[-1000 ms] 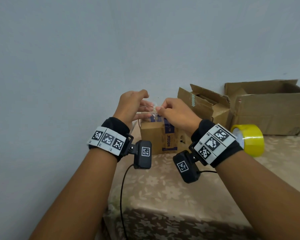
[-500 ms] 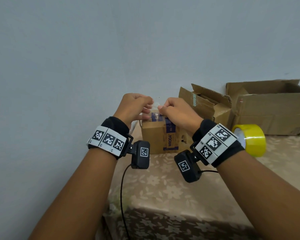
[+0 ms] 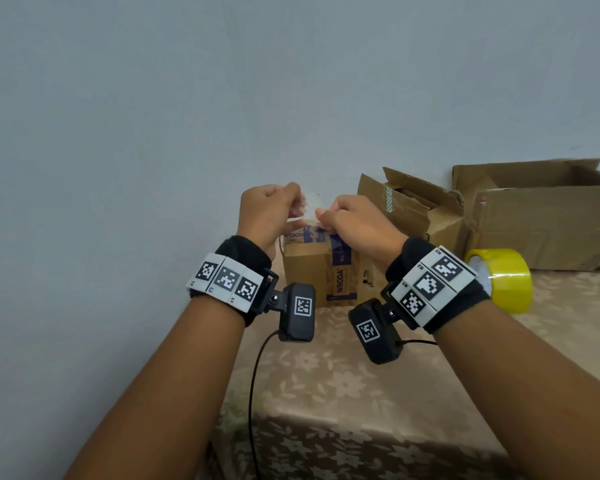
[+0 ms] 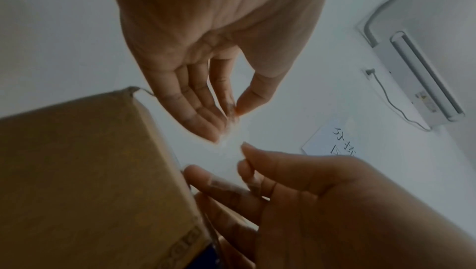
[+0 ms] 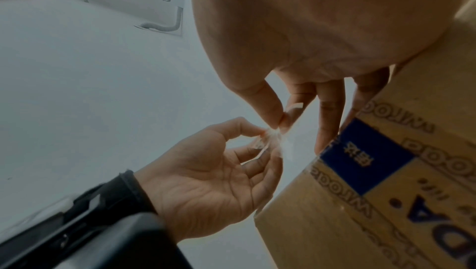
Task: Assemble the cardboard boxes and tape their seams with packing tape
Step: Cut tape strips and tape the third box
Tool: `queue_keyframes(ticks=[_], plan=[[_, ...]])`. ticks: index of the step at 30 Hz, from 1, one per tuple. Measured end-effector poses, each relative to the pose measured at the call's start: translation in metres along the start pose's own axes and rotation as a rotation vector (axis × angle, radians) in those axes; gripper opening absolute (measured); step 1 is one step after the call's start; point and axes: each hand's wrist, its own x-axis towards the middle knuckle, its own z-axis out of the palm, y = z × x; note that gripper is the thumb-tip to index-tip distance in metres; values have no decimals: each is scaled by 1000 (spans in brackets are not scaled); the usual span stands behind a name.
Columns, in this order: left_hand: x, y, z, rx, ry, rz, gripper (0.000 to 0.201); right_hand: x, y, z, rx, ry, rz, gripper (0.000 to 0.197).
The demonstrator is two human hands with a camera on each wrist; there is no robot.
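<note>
A small closed cardboard box [image 3: 321,271] printed with WRODA and a blue band stands at the table's back left edge. Just above its top, my left hand [image 3: 297,211] and right hand [image 3: 321,214] meet, and each pinches a crumpled strip of clear tape [image 3: 308,206] between thumb and forefinger. The left wrist view shows my left hand [image 4: 235,110] pinching the tape [image 4: 233,139] above the box [image 4: 90,171]. In the right wrist view my right hand [image 5: 279,125] pinches the tape [image 5: 274,142] beside the box [image 5: 386,171]. I cannot tell whether the tape's lower end touches the box.
A yellow tape roll [image 3: 506,278] stands on edge on the floral tablecloth [image 3: 326,382], right of my right wrist. Two open cardboard boxes [image 3: 413,209] [image 3: 541,216] sit against the wall at the back right. The table's left edge runs close under my left arm.
My hands have drawn closer together above the box. The left fingers, looser a second ago, have curled in onto the tape.
</note>
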Motion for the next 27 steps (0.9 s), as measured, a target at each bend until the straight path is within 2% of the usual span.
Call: queue_keyframes(ticks=[3, 5, 10, 15, 19, 24, 27], plan=[[-3, 4, 0, -85, -68, -92, 7, 0, -1, -1, 12, -16, 13, 20], [-5, 3, -1, -83, -80, -106, 8, 0, -2, -1, 15, -28, 16, 15], [-8, 3, 5, -16, -113, -119, 11, -2, -4, -1, 28, -31, 13, 24], [-5, 6, -1, -17, -86, -130, 18, -2, -2, -4, 36, -37, 8, 25], [-3, 4, -6, -1, -57, -82, 31, -2, -4, -2, 49, -27, 12, 25], [-3, 3, -12, -16, -3, -10, 23, -4, -9, 0, 68, 5, 86, 39], [-6, 4, -12, -27, 45, 37, 23, -4, -14, 0, 81, 9, 130, 32]])
